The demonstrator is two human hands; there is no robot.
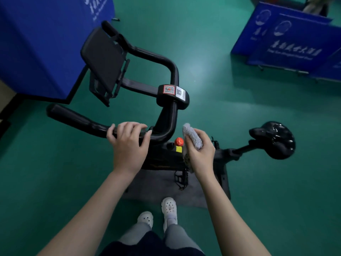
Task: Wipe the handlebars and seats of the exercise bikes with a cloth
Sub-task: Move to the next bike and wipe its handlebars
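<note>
**Inspector:** Handlebars [166, 71] first. Your left hand [129, 143] is curled over the near black grip bar, fingers wrapped on top and thumb beside it, so it steadies the exercise bike [171, 111] rather than cleans it. Your right hand [200, 152] grips the grey cloth [192, 136], bunched in the fist, just beside the bend of the bar and above the red knob [179, 141]. I cannot tell whether the cloth touches metal.

**Operator:** So which step do you record?

**Inspector:** Handlebar wiping, in my judgement at the near side. The seat [275, 139] stands well apart to your right, with nothing on it and no hand near it, so I count it as outstanding.

**Operator:** And the next move?

**Inspector:** Bring the cloth onto the bend and draw it along the bar. Your left hand covers part of that grip, so you would need to shift it to reach that part. The far grip beside the tablet holder [103, 60] calls for a longer reach.
</note>
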